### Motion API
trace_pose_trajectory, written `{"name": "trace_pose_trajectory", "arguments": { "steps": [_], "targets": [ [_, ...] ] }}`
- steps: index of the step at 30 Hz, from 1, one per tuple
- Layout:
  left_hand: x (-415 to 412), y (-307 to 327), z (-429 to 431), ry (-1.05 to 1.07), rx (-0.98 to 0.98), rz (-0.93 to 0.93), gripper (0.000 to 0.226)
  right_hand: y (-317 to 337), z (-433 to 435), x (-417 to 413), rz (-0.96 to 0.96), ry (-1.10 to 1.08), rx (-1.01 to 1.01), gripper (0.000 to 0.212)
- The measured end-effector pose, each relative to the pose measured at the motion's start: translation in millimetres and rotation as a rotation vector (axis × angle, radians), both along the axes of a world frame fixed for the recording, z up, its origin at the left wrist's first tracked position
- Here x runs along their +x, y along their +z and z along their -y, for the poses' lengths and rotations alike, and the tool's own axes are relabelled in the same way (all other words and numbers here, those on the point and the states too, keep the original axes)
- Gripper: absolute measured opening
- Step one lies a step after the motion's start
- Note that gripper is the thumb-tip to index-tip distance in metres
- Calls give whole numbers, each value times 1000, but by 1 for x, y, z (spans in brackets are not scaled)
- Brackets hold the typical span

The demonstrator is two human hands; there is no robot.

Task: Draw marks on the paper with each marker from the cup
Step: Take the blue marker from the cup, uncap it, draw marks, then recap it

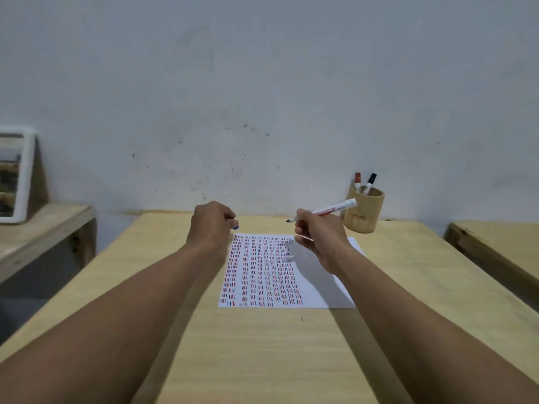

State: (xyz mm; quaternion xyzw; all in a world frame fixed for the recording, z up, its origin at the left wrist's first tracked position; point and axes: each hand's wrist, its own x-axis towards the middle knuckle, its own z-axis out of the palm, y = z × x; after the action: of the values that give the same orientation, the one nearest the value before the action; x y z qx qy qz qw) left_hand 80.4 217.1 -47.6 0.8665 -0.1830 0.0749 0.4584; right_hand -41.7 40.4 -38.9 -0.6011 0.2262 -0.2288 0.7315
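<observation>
A white sheet of paper [320, 275] lies on the wooden table, its left part filled with columns of short red, blue and dark marks. My right hand [318, 237] hovers over the paper's top right area and grips a white marker [329, 210], uncapped, its dark tip pointing left. My left hand [211, 223] is closed above the paper's top left corner, holding a small blue cap [235, 227] at its fingertips. A wooden cup [363, 212] stands at the far right by the wall, with a red-capped marker [357, 181] and a dark-capped marker [369, 183] upright in it.
The light wooden table [262, 345] runs back to a grey-white wall. A lower wooden bench [43, 228] at left carries a white-framed mirror [14, 176]. Another wooden table edge [495, 243] is at right, across a gap.
</observation>
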Motion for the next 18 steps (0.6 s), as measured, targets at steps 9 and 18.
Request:
{"name": "trace_pose_trajectory", "arguments": {
  "steps": [9,18],
  "targets": [
    [23,-32,-3,70,173,11,22,-24,21,9,-136,-105,-390,19],
    [0,-41,-25,47,432,85,41,-35,32,17,-167,-137,-410,20]
  ]
}}
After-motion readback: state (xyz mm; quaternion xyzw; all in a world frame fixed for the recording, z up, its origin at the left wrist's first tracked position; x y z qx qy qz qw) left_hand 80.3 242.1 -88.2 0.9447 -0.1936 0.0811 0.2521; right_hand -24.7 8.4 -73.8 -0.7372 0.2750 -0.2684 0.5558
